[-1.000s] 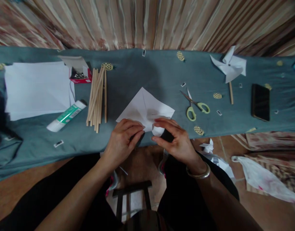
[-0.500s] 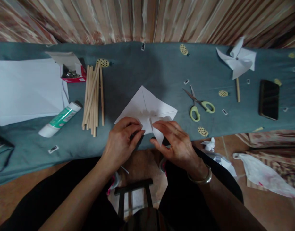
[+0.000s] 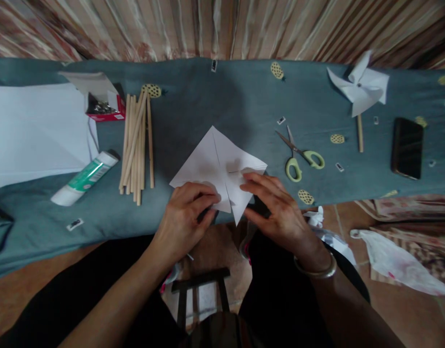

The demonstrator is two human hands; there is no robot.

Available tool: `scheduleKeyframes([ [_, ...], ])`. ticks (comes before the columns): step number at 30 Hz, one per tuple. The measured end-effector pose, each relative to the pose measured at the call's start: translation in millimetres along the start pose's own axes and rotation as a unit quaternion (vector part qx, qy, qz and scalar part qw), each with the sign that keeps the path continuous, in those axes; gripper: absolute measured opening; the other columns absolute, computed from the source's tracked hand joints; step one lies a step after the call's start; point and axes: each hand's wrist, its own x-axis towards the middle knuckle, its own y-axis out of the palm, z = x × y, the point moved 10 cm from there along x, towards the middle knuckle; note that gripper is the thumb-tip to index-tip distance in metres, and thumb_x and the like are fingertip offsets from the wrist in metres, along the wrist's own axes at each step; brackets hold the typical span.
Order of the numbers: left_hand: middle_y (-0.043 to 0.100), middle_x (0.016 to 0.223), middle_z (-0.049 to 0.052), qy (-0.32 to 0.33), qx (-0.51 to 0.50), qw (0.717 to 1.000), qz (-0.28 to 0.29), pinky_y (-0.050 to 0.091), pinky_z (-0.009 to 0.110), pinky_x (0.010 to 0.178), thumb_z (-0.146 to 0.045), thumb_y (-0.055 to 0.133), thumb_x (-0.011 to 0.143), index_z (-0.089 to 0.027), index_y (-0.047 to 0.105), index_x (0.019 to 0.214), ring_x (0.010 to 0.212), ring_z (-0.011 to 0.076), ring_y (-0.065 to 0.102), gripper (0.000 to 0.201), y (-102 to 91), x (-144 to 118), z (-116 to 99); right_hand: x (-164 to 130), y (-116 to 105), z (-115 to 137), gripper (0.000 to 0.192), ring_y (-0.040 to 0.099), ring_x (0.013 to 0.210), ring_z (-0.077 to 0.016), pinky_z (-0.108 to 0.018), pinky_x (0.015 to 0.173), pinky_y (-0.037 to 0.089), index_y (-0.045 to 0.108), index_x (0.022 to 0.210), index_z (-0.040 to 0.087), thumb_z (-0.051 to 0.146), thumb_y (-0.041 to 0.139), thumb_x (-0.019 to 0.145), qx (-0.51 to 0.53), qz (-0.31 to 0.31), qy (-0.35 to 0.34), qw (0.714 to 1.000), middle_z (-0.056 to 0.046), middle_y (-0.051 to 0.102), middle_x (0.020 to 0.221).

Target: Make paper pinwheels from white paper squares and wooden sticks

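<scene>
A white square of paper [image 3: 217, 157], cut along its diagonals, lies as a diamond on the teal-covered table [image 3: 222, 101] at its near edge. My left hand [image 3: 184, 215] presses the paper's near left flap with curled fingers. My right hand [image 3: 276, 205] rests on the near right flap, fingertips touching the paper close to its middle. A bangle sits on my right wrist. The paper's near corner hangs over the table edge between my hands.
Left of the paper lie a bundle of wooden sticks [image 3: 135, 142], a green-white glue tube [image 3: 83, 178], a red box of pins [image 3: 104, 108] and white sheets [image 3: 36, 133]. To the right are green-handled scissors [image 3: 298, 157], a finished paper pinwheel [image 3: 358, 89] and a black phone [image 3: 407, 147].
My right hand has let the near flap unfold flat and slid rightward onto the right flap. My left hand stays pressed on the paper. The view has shifted slightly.
</scene>
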Motion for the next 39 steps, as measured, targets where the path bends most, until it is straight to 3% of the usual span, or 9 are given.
scheduleKeyframes([
  [3, 0.068, 0.096, 0.007, 0.021, 0.027, 0.999, 0.003, 0.051, 0.038, 0.079, -0.011, 0.059, 0.086, -0.016, 0.067, 0.094, 0.091, 0.0208, 0.063, 0.013, -1.2, -1.2, -3.8, -0.4, -3.3, 0.9, 0.013, 0.059, 0.117, -0.0254, -0.046, 0.101, 0.048, 0.069, 0.099, 0.02, 0.02, 0.059, 0.09, 0.015, -0.001, 0.003, 1.0, -0.01, 0.064, 0.126],
  [9, 0.068, 0.103, 0.009, 0.026, 0.085, 0.996, 0.028, 0.049, 0.041, 0.081, -0.007, 0.057, 0.083, -0.015, 0.066, 0.101, 0.095, 0.0244, 0.063, 0.021, -7.2, -5.5, -2.3, -1.3, 8.1, 17.6, 0.013, 0.065, 0.099, -0.0199, -0.039, 0.09, 0.051, 0.07, 0.093, 0.019, 0.022, 0.058, 0.092, 0.07, 0.013, -0.004, 0.997, -0.006, 0.072, 0.105],
  [17, 0.068, 0.109, 0.009, -0.003, 0.05, 0.998, 0.035, 0.049, 0.042, 0.083, -0.013, 0.057, 0.084, -0.019, 0.061, 0.114, 0.1, 0.0249, 0.062, 0.03, -1.3, -13.2, -3.5, -4.5, 3.6, 12.9, 0.01, 0.068, 0.089, -0.0198, -0.039, 0.087, 0.053, 0.068, 0.09, 0.022, 0.02, 0.059, 0.09, 0.093, -0.065, 0.045, 0.992, -0.002, 0.073, 0.089],
  [25, 0.07, 0.109, 0.009, -0.018, 0.028, 0.999, 0.033, 0.051, 0.042, 0.087, -0.014, 0.057, 0.085, -0.018, 0.064, 0.113, 0.1, 0.0244, 0.063, 0.029, -2.0, -13.1, 3.1, -4.1, 5.7, 8.0, 0.007, 0.067, 0.082, -0.0191, -0.036, 0.08, 0.054, 0.066, 0.089, 0.022, 0.021, 0.06, 0.089, 0.082, -0.074, 0.085, 0.99, -0.002, 0.072, 0.085],
  [31, 0.07, 0.113, 0.006, -0.052, -0.013, 0.998, 0.03, 0.052, 0.041, 0.091, -0.016, 0.059, 0.087, -0.022, 0.07, 0.103, 0.104, 0.0213, 0.063, 0.02, -13.4, -10.2, 17.3, -2.2, 5.7, 16.5, 0.007, 0.067, 0.085, -0.0183, -0.037, 0.084, 0.052, 0.067, 0.088, 0.02, 0.017, 0.06, 0.088, 0.081, -0.051, 0.025, 0.995, -0.003, 0.072, 0.087],
  [39, 0.073, 0.099, 0.004, -0.092, -0.029, 0.995, 0.009, 0.05, 0.039, 0.086, -0.03, 0.058, 0.09, -0.023, 0.074, 0.094, 0.096, 0.0215, 0.062, 0.018, -20.2, -3.3, 30.6, -3.4, 6.6, 20.8, 0.011, 0.068, 0.094, -0.0196, -0.039, 0.09, 0.053, 0.068, 0.088, 0.021, 0.018, 0.057, 0.089, 0.061, -0.02, -0.009, 0.998, -0.006, 0.072, 0.099],
])
